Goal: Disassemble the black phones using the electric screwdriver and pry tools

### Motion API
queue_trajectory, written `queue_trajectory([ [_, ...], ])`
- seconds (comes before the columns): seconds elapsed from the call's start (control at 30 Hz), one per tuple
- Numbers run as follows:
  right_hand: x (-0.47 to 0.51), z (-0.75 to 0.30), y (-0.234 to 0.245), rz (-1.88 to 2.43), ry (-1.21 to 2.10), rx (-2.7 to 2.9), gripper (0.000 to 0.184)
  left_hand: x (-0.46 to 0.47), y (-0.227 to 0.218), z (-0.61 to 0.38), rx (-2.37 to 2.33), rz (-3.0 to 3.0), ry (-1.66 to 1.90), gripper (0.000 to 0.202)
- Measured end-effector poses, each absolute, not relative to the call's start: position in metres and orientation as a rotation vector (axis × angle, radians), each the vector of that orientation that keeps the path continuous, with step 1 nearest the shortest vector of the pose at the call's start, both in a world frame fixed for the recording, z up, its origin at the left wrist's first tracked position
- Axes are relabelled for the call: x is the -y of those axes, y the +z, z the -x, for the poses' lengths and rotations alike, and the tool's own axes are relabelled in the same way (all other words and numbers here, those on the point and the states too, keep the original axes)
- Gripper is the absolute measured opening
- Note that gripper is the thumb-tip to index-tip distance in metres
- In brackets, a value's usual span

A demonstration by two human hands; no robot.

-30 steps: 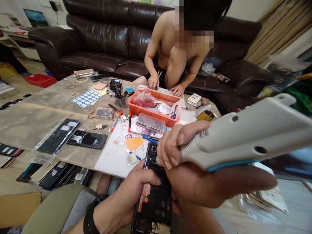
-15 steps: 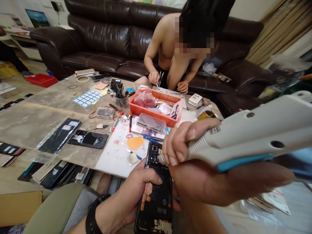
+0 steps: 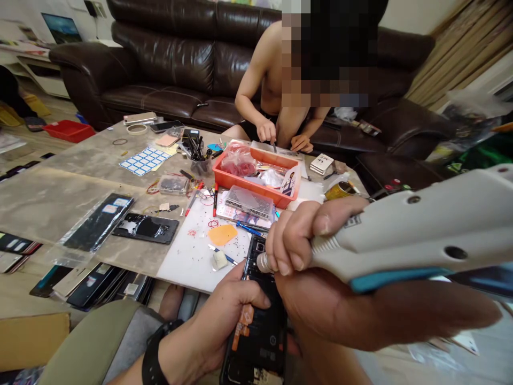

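Note:
My left hand (image 3: 222, 315) grips a smartphone (image 3: 262, 334) with its back cover off, thumb lying across the dark inner side. Orange stickers and a bare metal part near the bottom show on it. In my right hand (image 3: 320, 289) is a grey electric screwdriver (image 3: 420, 219) with a teal lever. My fingers wrap around its ribbed front end, which points at the phone's upper part beside the camera. The tip itself is hidden from view. The phone is tilted, at the near edge of a white work mat (image 3: 180, 259).
An orange tray (image 3: 248, 187) with plastic bags stands mid-table, a clear screw box (image 3: 248, 202) before it. Phone parts (image 3: 146, 227) lie to the left. Opposite, a person (image 3: 264, 75) works on a brown sofa (image 3: 168, 59). Stacked phones (image 3: 100, 286) lie low at the left.
The phone and my left hand have shifted slightly to the right. The screwdriver's front end now sits a little further left on the phone's top. The person opposite has moved a hand slightly.

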State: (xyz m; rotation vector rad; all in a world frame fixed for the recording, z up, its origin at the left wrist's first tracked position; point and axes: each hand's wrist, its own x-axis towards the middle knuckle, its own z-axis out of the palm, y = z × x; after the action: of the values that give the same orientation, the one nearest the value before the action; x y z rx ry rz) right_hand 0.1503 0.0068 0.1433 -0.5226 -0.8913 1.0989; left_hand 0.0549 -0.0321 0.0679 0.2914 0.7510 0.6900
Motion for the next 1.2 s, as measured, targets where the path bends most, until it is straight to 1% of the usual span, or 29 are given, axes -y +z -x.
queue_trajectory([
  [0.07,-0.007,-0.152,0.143,0.539,1.068,0.912,0.055,0.033,0.068,-0.054,-0.733,-0.289,0.68,0.052],
  [0.17,-0.008,-0.155,0.142,0.562,0.989,0.937,0.052,0.033,0.07,-0.054,-0.673,-0.296,0.648,0.058],
  [0.27,-0.01,-0.158,0.146,0.588,0.938,0.903,0.053,0.034,0.07,-0.053,-0.651,-0.316,0.617,0.057],
  [0.33,-0.01,-0.159,0.149,0.626,0.952,0.868,0.055,0.035,0.069,-0.053,-0.637,-0.325,0.603,0.056],
  [0.47,-0.011,-0.157,0.15,0.61,0.941,0.837,0.059,0.036,0.069,-0.054,-0.652,-0.3,0.586,0.06],
  [0.7,-0.011,-0.159,0.147,0.614,1.0,0.839,0.056,0.035,0.077,-0.055,-0.74,-0.301,0.54,0.061],
  [0.9,-0.011,-0.159,0.149,0.616,1.005,0.839,0.053,0.037,0.076,-0.056,-0.762,-0.312,0.543,0.058],
  [1.07,-0.011,-0.158,0.153,0.638,1.025,0.878,0.056,0.04,0.071,-0.058,-0.71,-0.307,0.582,0.066],
  [1.2,-0.01,-0.157,0.148,0.628,1.037,0.868,0.057,0.042,0.07,-0.058,-0.676,-0.303,0.577,0.071],
])
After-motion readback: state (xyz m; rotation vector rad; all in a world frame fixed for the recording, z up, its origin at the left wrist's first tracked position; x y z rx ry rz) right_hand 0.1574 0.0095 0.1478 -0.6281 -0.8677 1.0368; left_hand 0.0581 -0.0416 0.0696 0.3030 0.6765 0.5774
